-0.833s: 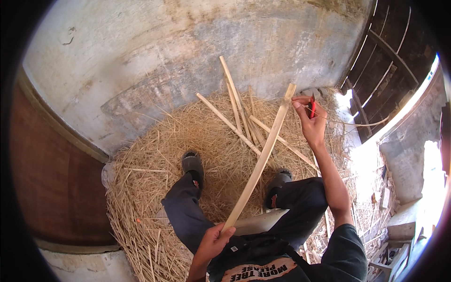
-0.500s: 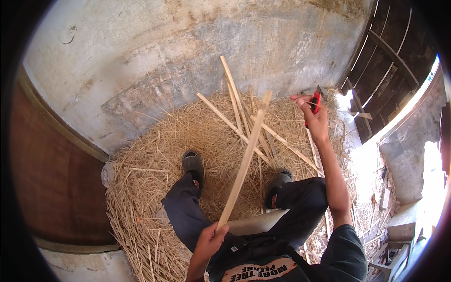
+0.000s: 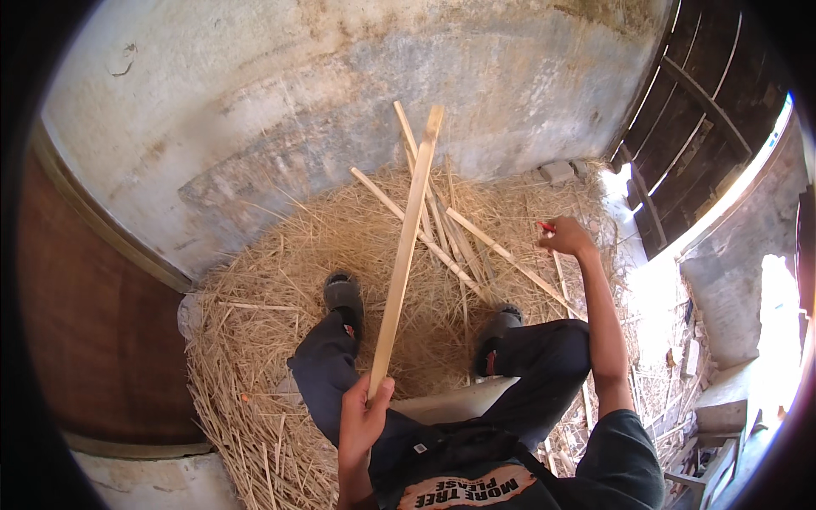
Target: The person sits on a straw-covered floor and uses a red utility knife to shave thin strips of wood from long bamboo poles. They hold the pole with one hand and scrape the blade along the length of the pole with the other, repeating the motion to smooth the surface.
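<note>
Long, flat, pale-yellow strip (image 3: 404, 255), w/ squared upper end, is gripped at lower end in L hand (image 3: 364, 416), tilted above straw (image 3: 255, 340); red tool (image 3: 545, 226), mostly hidden, is held in R hand (image 3: 568, 236).

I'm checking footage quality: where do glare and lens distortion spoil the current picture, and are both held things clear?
Head view: glare burns the floor at right to white; head view: the edge of the brown panel bows and the corners go black; head view: the wooden strip in the left hand is distinct, the red tool in the right hand mostly hidden.
</note>
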Demonstrator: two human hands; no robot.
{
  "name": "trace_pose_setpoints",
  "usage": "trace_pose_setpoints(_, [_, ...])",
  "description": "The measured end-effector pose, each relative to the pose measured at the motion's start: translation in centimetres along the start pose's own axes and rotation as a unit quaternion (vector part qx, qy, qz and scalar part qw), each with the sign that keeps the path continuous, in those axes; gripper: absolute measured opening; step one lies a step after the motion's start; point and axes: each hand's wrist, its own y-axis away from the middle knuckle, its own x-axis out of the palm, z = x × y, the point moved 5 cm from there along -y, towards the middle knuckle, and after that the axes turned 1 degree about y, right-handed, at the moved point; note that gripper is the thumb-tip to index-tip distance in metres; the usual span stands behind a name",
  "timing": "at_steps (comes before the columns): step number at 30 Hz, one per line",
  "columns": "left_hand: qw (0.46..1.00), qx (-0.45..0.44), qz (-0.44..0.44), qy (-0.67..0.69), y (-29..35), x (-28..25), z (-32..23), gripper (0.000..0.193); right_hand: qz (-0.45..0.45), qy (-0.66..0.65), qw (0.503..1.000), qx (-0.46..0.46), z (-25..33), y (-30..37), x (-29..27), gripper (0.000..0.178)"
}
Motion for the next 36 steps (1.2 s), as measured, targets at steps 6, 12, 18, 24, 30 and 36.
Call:
trace_pose_setpoints(6, [0.999,-0.010,0.030,0.041,-0.4,1.6,-2.3,0.024,-0.123,-0.322,0.933,-0.106,8.6,5.4,-4.9,0.041])
trace_pose_setpoints(12, [0.998,0.033,0.048,0.019,-0.7,3.2,-4.2,0.025,0.027,-0.480,0.848,-0.225,18.7,13.9,-4.1,0.034])
trace_pose_setpoints(18, [0.990,0.083,0.092,-0.062,-1.0,4.1,-4.4,0.025,0.037,-0.580,0.785,-0.216,20.3,15.1,-1.1,0.021])
trace_pose_setpoints(24, [0.989,0.014,0.145,0.034,-1.0,4.7,-5.1,0.028,0.040,-0.591,0.784,-0.187,19.4,14.6,-1.1,0.018])
trace_pose_setpoints(30, [0.937,-0.038,0.281,0.203,-1.5,5.0,-3.8,0.053,0.003,-0.611,0.772,-0.177,18.6,14.7,-0.8,0.019])
trace_pose_setpoints(36, [0.969,-0.064,0.205,0.124,-1.5,5.1,-5.1,0.062,-0.060,-0.546,0.793,-0.262,18.2,15.0,-1.7,0.022])
